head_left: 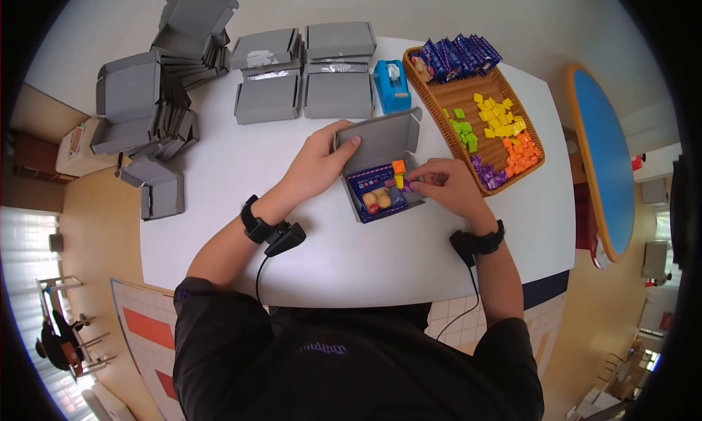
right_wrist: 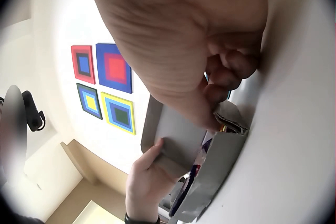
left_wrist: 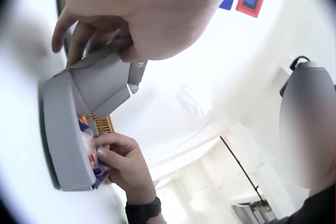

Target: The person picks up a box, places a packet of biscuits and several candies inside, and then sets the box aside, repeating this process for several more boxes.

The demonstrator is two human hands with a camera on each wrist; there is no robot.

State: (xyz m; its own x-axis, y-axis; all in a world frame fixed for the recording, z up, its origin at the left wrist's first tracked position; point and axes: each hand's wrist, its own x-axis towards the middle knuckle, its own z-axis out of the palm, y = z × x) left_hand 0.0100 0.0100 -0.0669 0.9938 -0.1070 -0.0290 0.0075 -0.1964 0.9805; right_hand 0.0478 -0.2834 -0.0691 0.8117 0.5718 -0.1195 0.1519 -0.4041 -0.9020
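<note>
A small grey cardboard box (head_left: 358,215) stands in front of the person with its lid (head_left: 387,134) raised. The left hand (head_left: 316,161) grips the lid's left side, thumb on the inner face. Inside lies a dark blue snack packet (head_left: 363,181) with a picture of round biscuits. Beside it are an orange wrapped piece (head_left: 398,167) and a yellow one (head_left: 399,180). At the box's right side, the thumb and forefinger of the right hand (head_left: 452,193) pinch a small purple wrapped piece (head_left: 407,188). In the right wrist view those fingertips are partly behind the box edge.
A wicker basket (head_left: 444,103) at right holds blue packets (head_left: 461,58) and yellow, green, orange and purple pieces. A blue tape dispenser (head_left: 393,88) stands near closed grey boxes (head_left: 267,99). Open boxes (head_left: 131,103) are stacked at left, with a smaller one (head_left: 162,194) in front.
</note>
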